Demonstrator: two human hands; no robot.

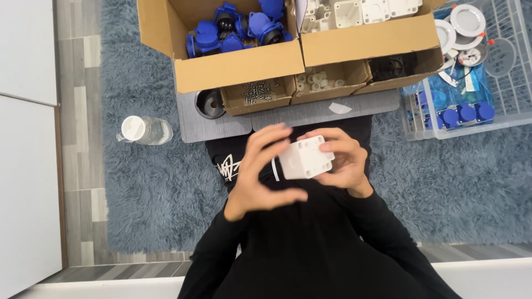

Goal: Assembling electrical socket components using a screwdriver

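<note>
A small white plastic box (305,158) with corner holes is held over my lap, in front of my black clothing. My right hand (342,160) grips it from the right, fingers wrapped over its top and side. My left hand (260,171) sits at its left edge, fingers spread and curved, fingertips touching or nearly touching the box. Both sleeves are black.
A big cardboard box (238,69) holds blue sockets (235,27) and white boxes (354,11). Small cartons hold screws (256,93) and white parts (318,80). A clear crate (471,119) stands right, a bottle (145,130) left on the blue-grey rug.
</note>
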